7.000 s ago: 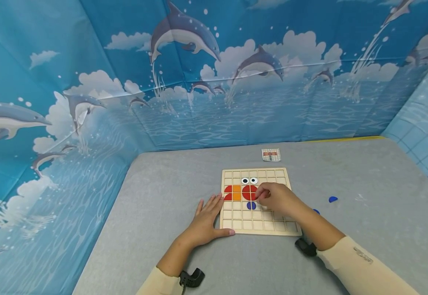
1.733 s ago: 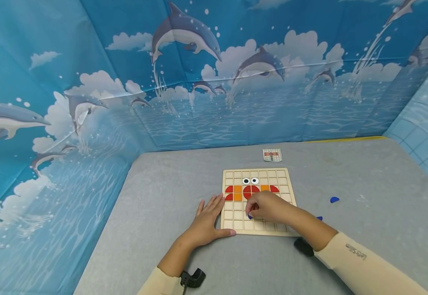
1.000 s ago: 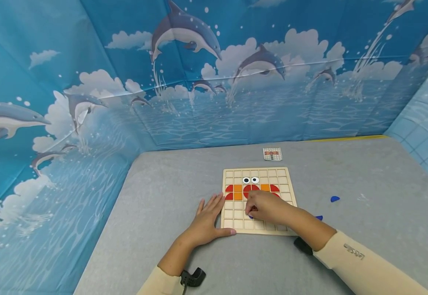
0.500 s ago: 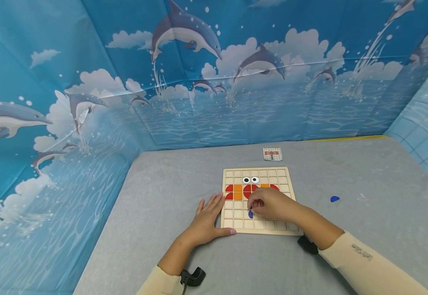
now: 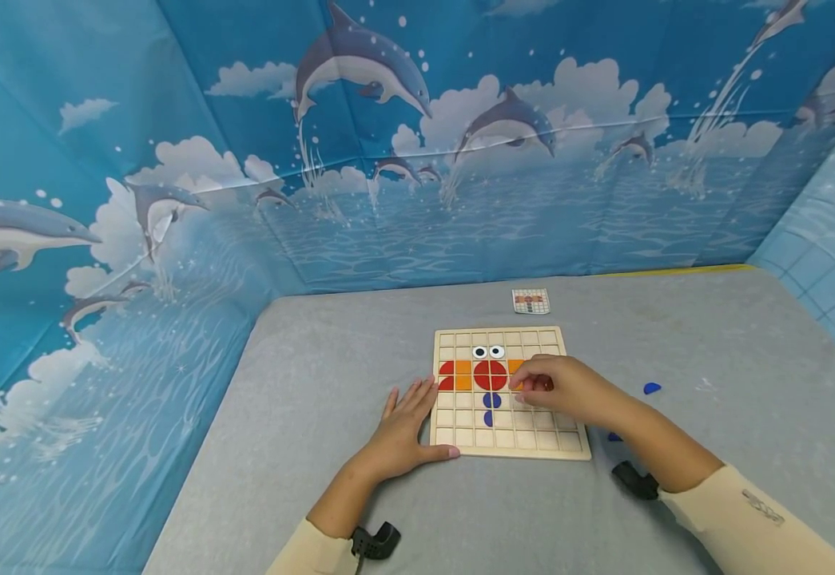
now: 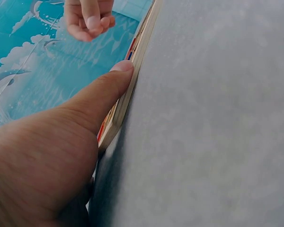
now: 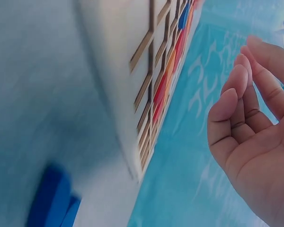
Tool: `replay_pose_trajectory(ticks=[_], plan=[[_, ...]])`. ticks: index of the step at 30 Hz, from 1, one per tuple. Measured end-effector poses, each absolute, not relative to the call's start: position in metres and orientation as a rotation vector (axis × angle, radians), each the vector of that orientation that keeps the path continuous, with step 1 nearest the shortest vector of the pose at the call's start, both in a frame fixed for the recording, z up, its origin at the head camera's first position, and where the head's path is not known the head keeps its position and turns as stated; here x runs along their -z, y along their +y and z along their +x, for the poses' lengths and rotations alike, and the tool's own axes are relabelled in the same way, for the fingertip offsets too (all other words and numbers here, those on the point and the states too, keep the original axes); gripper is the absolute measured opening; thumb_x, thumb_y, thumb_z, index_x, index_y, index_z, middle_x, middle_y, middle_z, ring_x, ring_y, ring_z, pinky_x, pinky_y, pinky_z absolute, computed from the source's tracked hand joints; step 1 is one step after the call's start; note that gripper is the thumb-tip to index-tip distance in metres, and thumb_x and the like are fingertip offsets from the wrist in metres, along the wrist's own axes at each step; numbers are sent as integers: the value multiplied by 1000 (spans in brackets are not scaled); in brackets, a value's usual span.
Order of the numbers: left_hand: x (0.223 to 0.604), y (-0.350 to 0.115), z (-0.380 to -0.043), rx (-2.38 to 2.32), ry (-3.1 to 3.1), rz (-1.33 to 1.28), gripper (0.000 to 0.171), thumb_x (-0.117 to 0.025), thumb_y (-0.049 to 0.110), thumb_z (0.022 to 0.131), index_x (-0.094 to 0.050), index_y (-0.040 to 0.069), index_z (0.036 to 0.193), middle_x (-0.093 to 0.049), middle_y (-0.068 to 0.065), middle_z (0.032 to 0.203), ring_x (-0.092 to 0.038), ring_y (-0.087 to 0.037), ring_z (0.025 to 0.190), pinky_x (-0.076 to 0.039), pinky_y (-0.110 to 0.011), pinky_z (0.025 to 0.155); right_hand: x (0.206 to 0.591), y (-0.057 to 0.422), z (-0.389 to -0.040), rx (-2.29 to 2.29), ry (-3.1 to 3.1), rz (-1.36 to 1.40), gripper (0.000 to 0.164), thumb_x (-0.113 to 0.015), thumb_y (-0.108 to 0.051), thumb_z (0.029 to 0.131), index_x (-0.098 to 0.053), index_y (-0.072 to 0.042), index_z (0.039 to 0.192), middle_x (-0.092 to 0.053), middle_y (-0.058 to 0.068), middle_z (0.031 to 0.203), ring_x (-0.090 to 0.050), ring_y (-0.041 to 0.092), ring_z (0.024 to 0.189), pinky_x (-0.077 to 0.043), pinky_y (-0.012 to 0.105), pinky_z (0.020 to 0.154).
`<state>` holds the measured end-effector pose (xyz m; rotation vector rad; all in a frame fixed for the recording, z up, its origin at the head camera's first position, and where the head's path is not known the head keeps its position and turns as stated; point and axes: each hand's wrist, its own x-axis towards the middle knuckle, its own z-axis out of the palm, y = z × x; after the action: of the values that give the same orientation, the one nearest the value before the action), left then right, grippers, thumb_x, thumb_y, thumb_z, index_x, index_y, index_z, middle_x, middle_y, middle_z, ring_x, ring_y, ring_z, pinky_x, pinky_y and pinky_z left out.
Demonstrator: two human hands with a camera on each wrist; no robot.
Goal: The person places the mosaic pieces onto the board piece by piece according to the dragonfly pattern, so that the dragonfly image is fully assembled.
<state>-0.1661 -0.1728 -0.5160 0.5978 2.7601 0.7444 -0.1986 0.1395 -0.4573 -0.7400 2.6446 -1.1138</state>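
Observation:
A wooden grid board [image 5: 460, 438] lies on the grey table. My left hand [image 5: 403, 439] is spread at its left corner, fingers along the side and thumb on the front rim. Over the right half of the board hovers my right hand [image 5: 561, 389], its fingers loosely bent with nothing between them in the right wrist view. Set in the grid are two eye pieces [image 5: 479, 352], a red circle [image 5: 491, 375] of several parts, orange squares [image 5: 463, 375] and red quarter-rounds [image 5: 447, 384]. Below the circle sit blue pieces [image 5: 491, 400], with one more blue piece [image 5: 488, 418] under them.
A small pattern card [image 5: 530, 302] lies behind the board. To the right, one loose blue piece [image 5: 651, 388] lies on the table, and another blue piece [image 5: 614, 437] is partly hidden by the right forearm. A dolphin-print curtain [image 5: 388, 231] hangs behind the table.
Orange and red pieces have appeared on the board's right side, and a blue piece in a lower row. My right hand has let go and moved up and right. The left hand stays put.

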Motion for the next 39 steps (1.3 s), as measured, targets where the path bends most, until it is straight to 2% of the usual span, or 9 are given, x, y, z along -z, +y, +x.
replay_pose_trajectory(ticks=[10,19,25,39], plan=[[518,-174,-166,-741,2761,591,110,-73,67,82,-18,18,164,-11,6,172,-6,-20,160,3,-55,128,455,171,-191,1132,2653,-642,13,-76,-21,92,-75,-16,103,-62,-5,85,-54,9,77,-48,21,66],[518,-174,-165,-735,2769,590,111,-73,68,80,-19,18,163,-11,7,172,-7,-19,160,2,-55,128,459,204,-185,1125,2641,-584,17,-74,-15,92,-73,-12,109,-64,-2,90,-54,4,77,-50,22,66],[518,-174,-165,-735,2765,589,111,-73,68,81,-19,18,164,-12,7,172,-6,-18,160,3,-55,128,466,226,-181,1073,2638,-526,21,-76,-16,90,-72,-9,109,-64,0,95,-52,2,77,-48,21,65],[517,-173,-165,-731,2766,592,111,-72,68,81,-18,19,164,-11,8,172,-6,-18,160,3,-55,128,478,258,-170,977,2637,-544,20,-79,-18,87,-71,-10,103,-63,-3,91,-48,-3,74,-45,20,63]])
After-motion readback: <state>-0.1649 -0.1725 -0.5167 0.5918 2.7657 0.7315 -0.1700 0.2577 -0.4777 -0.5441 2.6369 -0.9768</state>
